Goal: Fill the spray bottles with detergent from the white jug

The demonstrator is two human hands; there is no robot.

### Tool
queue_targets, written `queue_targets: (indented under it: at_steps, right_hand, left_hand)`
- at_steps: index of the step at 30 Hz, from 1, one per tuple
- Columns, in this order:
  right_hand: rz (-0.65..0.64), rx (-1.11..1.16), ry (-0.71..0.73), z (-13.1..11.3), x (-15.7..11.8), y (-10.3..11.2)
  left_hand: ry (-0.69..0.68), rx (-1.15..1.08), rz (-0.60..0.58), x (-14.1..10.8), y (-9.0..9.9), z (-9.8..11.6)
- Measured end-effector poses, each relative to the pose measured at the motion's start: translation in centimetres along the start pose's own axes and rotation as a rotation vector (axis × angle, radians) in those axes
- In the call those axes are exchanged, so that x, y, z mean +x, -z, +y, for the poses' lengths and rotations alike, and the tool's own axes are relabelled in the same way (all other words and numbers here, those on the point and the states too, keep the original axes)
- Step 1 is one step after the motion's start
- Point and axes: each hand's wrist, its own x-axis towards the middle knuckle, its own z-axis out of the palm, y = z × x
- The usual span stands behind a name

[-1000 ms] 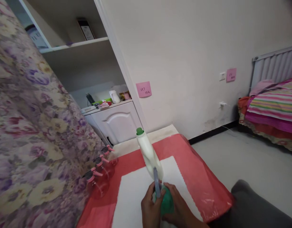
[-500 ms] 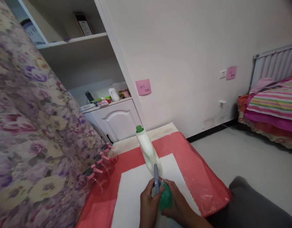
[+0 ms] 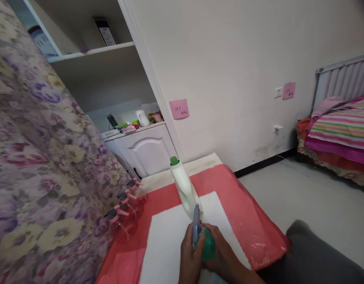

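Observation:
A green spray bottle (image 3: 209,245) with a grey spray head (image 3: 196,223) is between my hands, low in the view. My left hand (image 3: 190,254) is closed around the spray head, fingers and thumb pressed to its sides. Wrapped round the green body from the other side is my right hand (image 3: 225,252). The bottle's lower part is mostly hidden by my hands and the frame edge. Just beyond stands a tall pale bottle (image 3: 183,183) with a green piece in its mouth, on a white cloth (image 3: 162,236).
Several clear spray bottles with pink and black heads (image 3: 122,213) line the left of the red-covered table (image 3: 238,205), beside a floral curtain (image 3: 48,165). A white cabinet (image 3: 149,152) and wall are behind. A bed (image 3: 342,134) stands at the right.
My left hand and the grey spray head have shifted slightly right, and the head leans more. My right hand stays around the green body. The pale bottle has not moved.

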Motion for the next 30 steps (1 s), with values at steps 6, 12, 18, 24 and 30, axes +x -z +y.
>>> queue_targets:
  at_steps: [6,12,18,24,30]
  right_hand:
    - [-0.007,-0.002,-0.081,-0.1,0.1,0.1]
    - [-0.018,0.023,-0.108,-0.8,0.1,0.5]
    - [-0.038,-0.022,-0.121,-0.9,0.1,0.6]
    - [-0.033,-0.063,-0.258,0.6,-0.4,-0.2]
    - [-0.025,0.003,-0.229,0.8,-0.6,-0.2]
  left_hand:
    - [-0.054,0.027,0.021,0.5,0.1,0.2]
    - [-0.060,0.037,-0.034,0.6,0.6,0.4]
    - [-0.021,0.016,-0.012,0.5,0.7,0.0]
    - [0.000,0.004,0.006,0.4,0.8,-0.7]
    - [0.015,-0.034,-0.027,0.5,1.0,-0.6]
